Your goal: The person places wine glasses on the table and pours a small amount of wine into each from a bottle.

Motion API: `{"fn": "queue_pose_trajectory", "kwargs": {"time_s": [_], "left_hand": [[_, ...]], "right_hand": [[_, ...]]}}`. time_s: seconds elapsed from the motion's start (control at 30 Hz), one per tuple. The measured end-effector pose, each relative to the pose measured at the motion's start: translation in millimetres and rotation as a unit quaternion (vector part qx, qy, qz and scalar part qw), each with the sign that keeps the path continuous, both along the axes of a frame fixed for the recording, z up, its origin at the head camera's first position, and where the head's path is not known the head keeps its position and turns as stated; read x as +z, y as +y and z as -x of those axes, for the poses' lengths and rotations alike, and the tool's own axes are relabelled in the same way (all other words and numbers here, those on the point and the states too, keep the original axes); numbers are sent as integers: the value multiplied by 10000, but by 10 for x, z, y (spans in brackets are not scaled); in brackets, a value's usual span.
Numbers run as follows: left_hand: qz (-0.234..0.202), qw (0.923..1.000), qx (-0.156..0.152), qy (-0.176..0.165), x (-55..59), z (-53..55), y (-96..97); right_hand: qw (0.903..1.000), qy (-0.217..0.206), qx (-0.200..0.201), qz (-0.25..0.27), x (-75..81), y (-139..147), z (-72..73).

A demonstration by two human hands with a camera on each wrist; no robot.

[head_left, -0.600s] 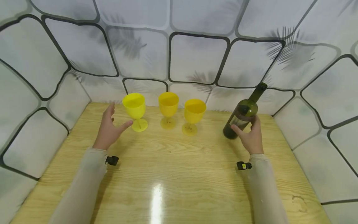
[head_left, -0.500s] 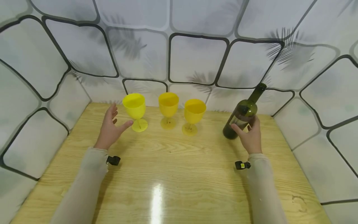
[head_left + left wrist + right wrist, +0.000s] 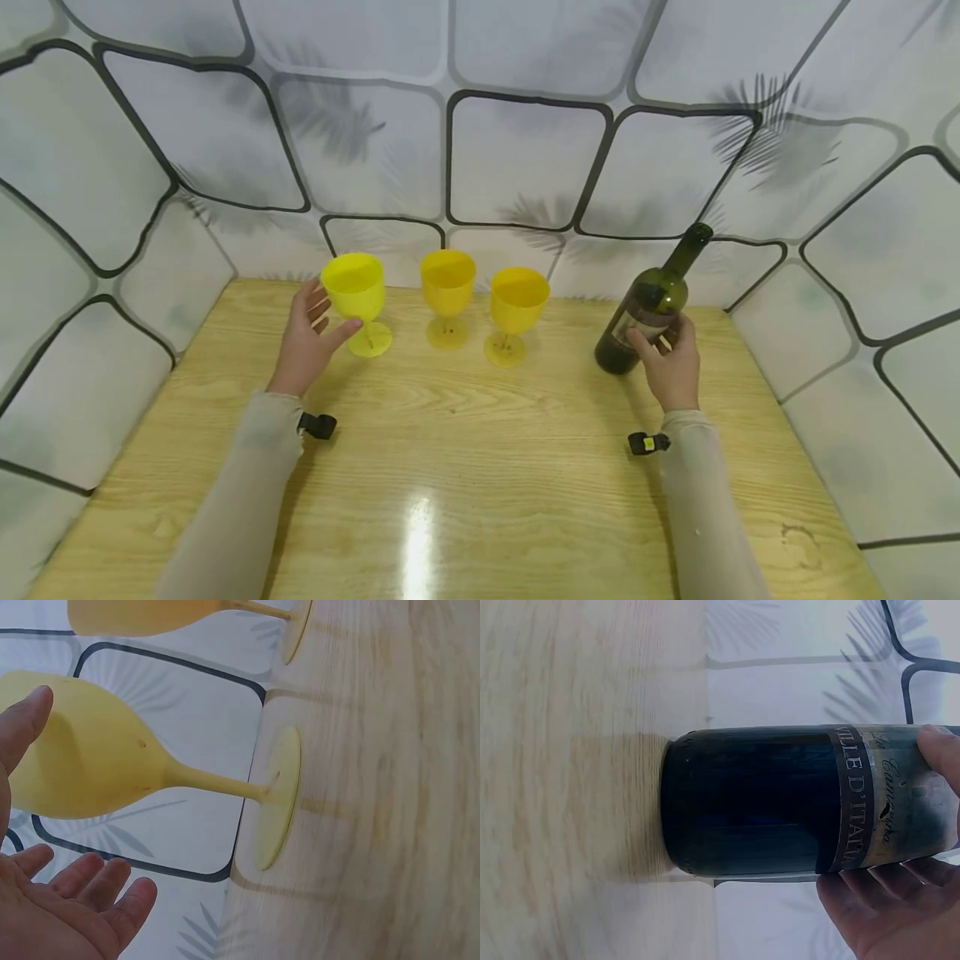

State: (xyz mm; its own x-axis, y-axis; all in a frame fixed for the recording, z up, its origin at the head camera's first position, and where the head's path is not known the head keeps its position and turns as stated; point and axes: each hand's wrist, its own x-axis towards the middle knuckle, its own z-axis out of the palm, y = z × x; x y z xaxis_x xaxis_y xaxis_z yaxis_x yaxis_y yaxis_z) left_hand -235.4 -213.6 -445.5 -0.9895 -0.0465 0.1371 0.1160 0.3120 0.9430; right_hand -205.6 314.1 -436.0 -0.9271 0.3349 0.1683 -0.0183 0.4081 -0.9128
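On the left of the head view my left hand is beside a yellow goblet, fingers spread and thumb reaching across to its near side. In the left wrist view the thumb overlaps the goblet's bowl, while the fingertips stand apart from it. My right hand grips a dark green wine bottle low on its body. The right wrist view shows the thumb on the bottle's label and the fingers against the opposite side. The bottle's base is on the table.
Two more yellow goblets, a middle one and a right one, stand between the hands. All are on a light wooden table. A patterned wall covering rises close behind them and along both sides.
My left hand has moved right, closer to the left goblet. The right thumb has shifted slightly onto the bottle's label. The head view has turned a little; goblets and bottle stay in place.
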Motion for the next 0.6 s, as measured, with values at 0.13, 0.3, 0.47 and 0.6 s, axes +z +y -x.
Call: {"fn": "queue_pose_trajectory", "kwargs": {"time_s": [0.13, 0.3, 0.47, 0.6], "left_hand": [[-77, 9999, 3, 77, 9, 50, 56], [-188, 9996, -100, 206, 22, 94, 103], [-298, 9992, -109, 243, 25, 161, 141], [-351, 9989, -66, 291, 17, 195, 181]], "right_hand": [[10000, -38, 28, 63, -39, 20, 30], [9999, -49, 38, 152, -75, 24, 48], [10000, 72, -14, 54, -64, 3, 16], [9999, 152, -58, -1, -48, -6, -8]]}}
